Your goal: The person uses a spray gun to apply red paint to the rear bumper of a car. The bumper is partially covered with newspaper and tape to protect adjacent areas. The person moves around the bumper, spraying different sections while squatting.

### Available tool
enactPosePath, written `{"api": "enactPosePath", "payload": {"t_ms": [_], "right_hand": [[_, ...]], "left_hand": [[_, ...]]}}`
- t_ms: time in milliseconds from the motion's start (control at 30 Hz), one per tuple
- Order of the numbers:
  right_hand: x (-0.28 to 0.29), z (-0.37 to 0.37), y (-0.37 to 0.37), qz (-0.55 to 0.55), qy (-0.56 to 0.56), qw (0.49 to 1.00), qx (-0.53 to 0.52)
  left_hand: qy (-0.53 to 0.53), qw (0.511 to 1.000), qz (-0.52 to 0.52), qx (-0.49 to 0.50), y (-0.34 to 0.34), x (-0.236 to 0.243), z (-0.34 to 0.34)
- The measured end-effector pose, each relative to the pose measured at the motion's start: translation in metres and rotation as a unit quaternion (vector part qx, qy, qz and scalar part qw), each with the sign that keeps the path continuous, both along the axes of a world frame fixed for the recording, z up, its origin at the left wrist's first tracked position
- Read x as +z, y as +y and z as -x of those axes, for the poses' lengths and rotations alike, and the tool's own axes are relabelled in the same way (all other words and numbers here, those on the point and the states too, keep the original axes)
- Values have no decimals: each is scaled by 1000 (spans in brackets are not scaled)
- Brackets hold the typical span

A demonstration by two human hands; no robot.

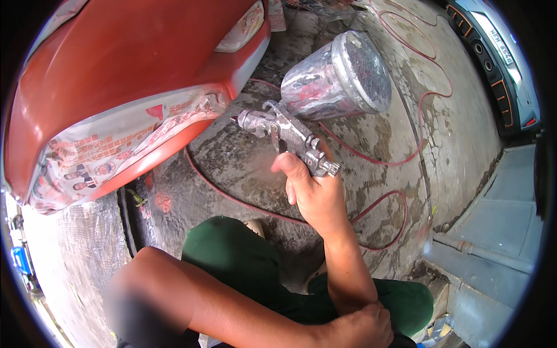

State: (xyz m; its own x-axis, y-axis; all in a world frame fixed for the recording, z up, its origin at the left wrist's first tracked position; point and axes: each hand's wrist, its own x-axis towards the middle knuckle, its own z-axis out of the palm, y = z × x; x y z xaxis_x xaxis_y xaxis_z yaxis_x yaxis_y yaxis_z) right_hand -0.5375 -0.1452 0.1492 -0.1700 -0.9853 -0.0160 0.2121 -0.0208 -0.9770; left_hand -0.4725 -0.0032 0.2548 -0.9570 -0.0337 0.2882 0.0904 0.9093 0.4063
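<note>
Right hand is wrapped tight round the silver metal spray gun mid-frame, nozzle near the masked orange car panel upper left. Left hand grips the right forearm, bottom. Probably best keeping passes even.

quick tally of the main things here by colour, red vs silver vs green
Red: 2, the car body panel and the air hose
Silver: 1, the spray gun with its cup, gripped by the right hand
Green: 1, the trousers
Total: 4
</note>
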Motion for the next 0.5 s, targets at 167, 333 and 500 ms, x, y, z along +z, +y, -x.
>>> {"api": "enactPosePath", "payload": {"t_ms": [167, 333, 500], "right_hand": [[-3, 10, -2, -82, 18, 996, -38], [14, 43, -19, -106, 94, 990, -19], [60, 84, -65, -127, 209, 967, 75]], "left_hand": [[53, 997, -58, -4, -30, -11, 11], [114, 985, -131, 3, -69, -17, 39], [9, 977, -210, -22, -134, -20, 51]]}}
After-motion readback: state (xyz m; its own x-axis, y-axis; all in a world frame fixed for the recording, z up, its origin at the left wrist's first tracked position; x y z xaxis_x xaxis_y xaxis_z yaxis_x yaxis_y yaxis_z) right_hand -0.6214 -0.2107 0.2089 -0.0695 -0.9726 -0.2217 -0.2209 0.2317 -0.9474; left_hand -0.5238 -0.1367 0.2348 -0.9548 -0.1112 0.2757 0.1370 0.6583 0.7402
